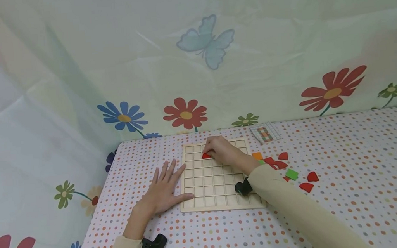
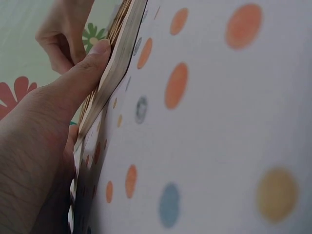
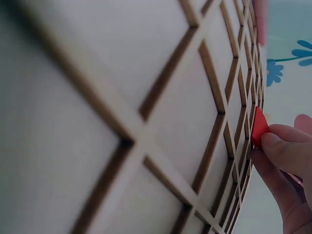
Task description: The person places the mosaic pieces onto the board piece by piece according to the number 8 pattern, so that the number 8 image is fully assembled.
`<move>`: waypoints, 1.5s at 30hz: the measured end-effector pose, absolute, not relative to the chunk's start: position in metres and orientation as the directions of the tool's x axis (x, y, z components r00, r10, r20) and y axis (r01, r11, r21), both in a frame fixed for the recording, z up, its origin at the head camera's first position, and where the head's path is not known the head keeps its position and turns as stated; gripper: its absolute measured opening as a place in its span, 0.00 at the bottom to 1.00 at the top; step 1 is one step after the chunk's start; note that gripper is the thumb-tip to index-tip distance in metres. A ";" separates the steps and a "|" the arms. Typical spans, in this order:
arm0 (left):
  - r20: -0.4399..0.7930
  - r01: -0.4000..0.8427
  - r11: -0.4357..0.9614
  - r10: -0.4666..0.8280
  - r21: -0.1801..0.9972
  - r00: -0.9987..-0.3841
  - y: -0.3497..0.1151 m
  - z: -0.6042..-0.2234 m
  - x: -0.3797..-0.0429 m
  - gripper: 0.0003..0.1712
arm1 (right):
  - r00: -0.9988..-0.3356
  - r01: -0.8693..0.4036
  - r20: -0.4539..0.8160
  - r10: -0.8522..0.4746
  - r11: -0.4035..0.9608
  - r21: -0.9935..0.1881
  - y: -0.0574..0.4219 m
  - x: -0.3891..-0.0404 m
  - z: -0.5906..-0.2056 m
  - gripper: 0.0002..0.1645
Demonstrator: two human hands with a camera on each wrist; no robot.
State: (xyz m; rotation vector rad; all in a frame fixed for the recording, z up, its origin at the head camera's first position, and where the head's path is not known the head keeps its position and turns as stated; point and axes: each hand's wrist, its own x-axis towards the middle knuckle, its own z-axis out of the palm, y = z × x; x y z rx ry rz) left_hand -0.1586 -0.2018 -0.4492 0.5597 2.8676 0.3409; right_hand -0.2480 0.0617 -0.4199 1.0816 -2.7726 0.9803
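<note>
A wooden grid board (image 1: pixel 204 203) with raised dividers lies flat on the table. My right hand (image 1: pixel 220 151) is over its upper part and pinches a red quarter-round piece (image 1: pixel 206 155) between thumb and fingers. In the right wrist view the same red piece (image 3: pixel 259 127) stands tilted, right at the dividers of the grid. My left hand (image 1: pixel 165 190) lies spread at the board's left side. Its thumb (image 2: pixel 92 63) rests on the board's edge in the left wrist view.
Several loose red quarter-round pieces (image 1: pixel 306 187) lie right of the board, with a green square (image 1: pixel 291 174) and an orange square (image 1: pixel 257 156) among them. Behind them is a paper sheet (image 1: pixel 265 133) printed with a coloured grid. A flowered cloth (image 1: pixel 266 56) hangs behind the table.
</note>
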 end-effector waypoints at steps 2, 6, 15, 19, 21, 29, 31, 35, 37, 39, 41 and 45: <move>-0.152 0.345 0.903 0.390 0.255 -0.908 -0.202 -0.448 -0.159 0.58 | -0.741 -0.643 0.227 -0.632 0.570 -0.512 0.060 -0.248 -0.419 0.08; -0.142 0.351 0.898 0.397 0.266 -0.907 -0.202 -0.446 -0.159 0.59 | -0.737 -0.654 0.235 -0.633 0.582 -0.484 0.060 -0.248 -0.419 0.09; -0.157 0.348 0.905 0.391 0.245 -0.907 -0.200 -0.446 -0.160 0.59 | -0.787 -0.593 0.215 -0.579 0.610 -0.526 0.060 -0.246 -0.421 0.08; -0.147 0.352 0.900 0.396 0.257 -0.906 -0.199 -0.447 -0.159 0.59 | -0.806 -0.564 0.222 -0.548 0.601 -0.566 0.062 -0.243 -0.423 0.07; -0.134 0.359 0.894 0.404 0.268 -0.905 -0.199 -0.449 -0.158 0.59 | -0.824 -0.536 0.223 -0.521 0.590 -0.605 0.065 -0.240 -0.423 0.07; -0.142 0.355 0.896 0.401 0.266 -0.905 -0.198 -0.450 -0.157 0.59 | -0.820 -0.551 0.271 -0.504 0.569 -0.610 0.093 -0.216 -0.408 0.11; -0.146 0.352 0.898 0.398 0.264 -0.906 -0.199 -0.450 -0.156 0.59 | -0.811 -0.564 0.277 -0.515 0.564 -0.604 0.106 -0.207 -0.402 0.10; -0.146 0.352 0.899 0.398 0.262 -0.906 -0.202 -0.451 -0.155 0.59 | -0.805 -0.566 0.248 -0.540 0.572 -0.594 0.133 -0.184 -0.391 0.08; -0.147 0.352 0.899 0.398 0.262 -0.906 -0.203 -0.451 -0.154 0.60 | -0.805 -0.564 0.218 -0.552 0.596 -0.572 0.146 -0.171 -0.385 0.07; -0.153 0.352 0.900 0.397 0.256 -0.905 -0.203 -0.450 -0.154 0.60 | -0.800 -0.567 0.190 -0.569 0.614 -0.550 0.159 -0.158 -0.380 0.07; -0.146 0.356 0.897 0.402 0.261 -0.904 -0.203 -0.450 -0.155 0.60 | -0.798 -0.566 0.164 -0.580 0.627 -0.535 0.169 -0.145 -0.377 0.08; -0.142 0.363 0.893 0.409 0.266 -0.901 -0.202 -0.448 -0.155 0.60 | -0.771 -0.597 0.144 -0.620 0.626 -0.502 0.184 -0.126 -0.378 0.11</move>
